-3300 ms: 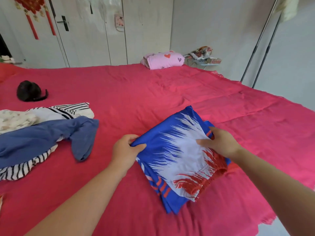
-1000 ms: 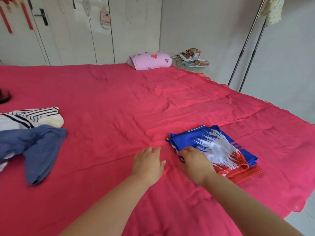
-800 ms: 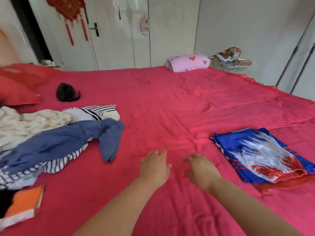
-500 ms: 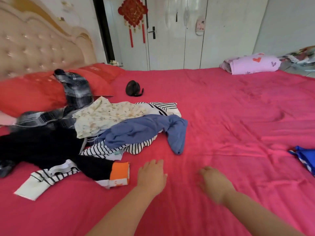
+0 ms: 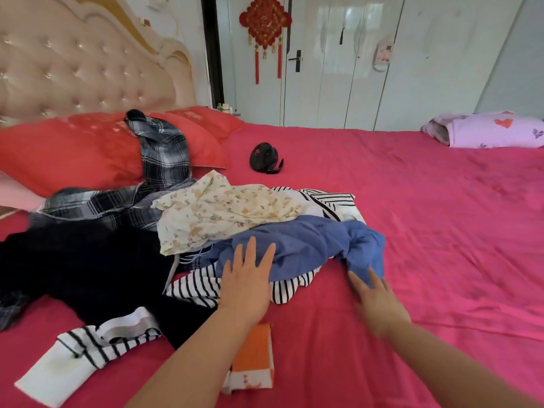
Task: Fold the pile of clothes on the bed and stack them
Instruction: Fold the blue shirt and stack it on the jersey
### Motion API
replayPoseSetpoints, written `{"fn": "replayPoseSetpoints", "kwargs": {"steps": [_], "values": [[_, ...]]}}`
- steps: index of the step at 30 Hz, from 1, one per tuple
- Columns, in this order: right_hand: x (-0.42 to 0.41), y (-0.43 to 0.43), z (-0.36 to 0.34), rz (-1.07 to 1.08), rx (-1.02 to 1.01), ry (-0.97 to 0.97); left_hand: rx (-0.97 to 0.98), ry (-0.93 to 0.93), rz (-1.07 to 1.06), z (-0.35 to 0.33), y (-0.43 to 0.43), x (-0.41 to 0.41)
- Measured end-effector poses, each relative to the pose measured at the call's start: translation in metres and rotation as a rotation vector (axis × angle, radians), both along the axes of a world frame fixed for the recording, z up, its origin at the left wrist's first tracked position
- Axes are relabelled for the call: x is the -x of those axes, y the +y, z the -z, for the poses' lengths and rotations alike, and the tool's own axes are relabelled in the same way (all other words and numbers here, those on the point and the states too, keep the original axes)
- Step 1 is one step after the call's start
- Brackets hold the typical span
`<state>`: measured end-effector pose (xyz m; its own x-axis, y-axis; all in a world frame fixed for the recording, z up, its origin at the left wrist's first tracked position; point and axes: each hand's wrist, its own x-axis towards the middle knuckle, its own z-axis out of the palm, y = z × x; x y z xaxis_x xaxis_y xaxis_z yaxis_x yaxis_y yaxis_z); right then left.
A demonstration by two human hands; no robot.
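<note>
One blue garment (image 5: 309, 242), seemingly under left hand (image 5: 245, 290)

You are looking at an unfolded pile of clothes (image 5: 206, 231) sprawling across the left half of the bed (image 5: 426, 231). A crumpled blue garment (image 5: 309, 242) is lying on top at the near right, overlapping a black-and-white striped top (image 5: 194, 287). A cream floral piece (image 5: 223, 210) is resting just behind it. A dark plaid shirt (image 5: 164, 160) is trailing up onto a red pillow (image 5: 73, 151). A black garment (image 5: 88, 266) is spreading out at the left, and an orange-and-white piece (image 5: 253, 357), possibly its sleeve, is poking out nearest you.
</note>
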<state>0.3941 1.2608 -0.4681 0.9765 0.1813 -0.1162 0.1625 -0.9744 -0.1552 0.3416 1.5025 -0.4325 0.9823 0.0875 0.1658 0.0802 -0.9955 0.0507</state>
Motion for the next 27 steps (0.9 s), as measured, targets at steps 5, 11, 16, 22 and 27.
{"fn": "replayPoseSetpoints", "kwargs": {"steps": [5,11,16,22,27], "values": [[-0.014,-0.012,0.016,-0.028,-0.004,-0.006,-0.012,0.101,0.018,0.007,-0.002,-0.031],[0.011,-0.053,0.005,-0.134,-0.063,-0.144,-0.002,-0.020,0.137,0.013,-0.037,-0.002],[0.055,-0.106,-0.022,-0.041,-0.141,-0.183,0.035,-0.069,0.353,0.001,-0.096,0.064],[0.111,-0.185,-0.055,0.192,-0.104,-0.228,-0.025,0.115,0.551,0.008,-0.193,0.157],[0.146,-0.230,-0.063,0.399,0.054,-0.080,0.313,0.356,0.685,-0.001,-0.225,0.187]]}}
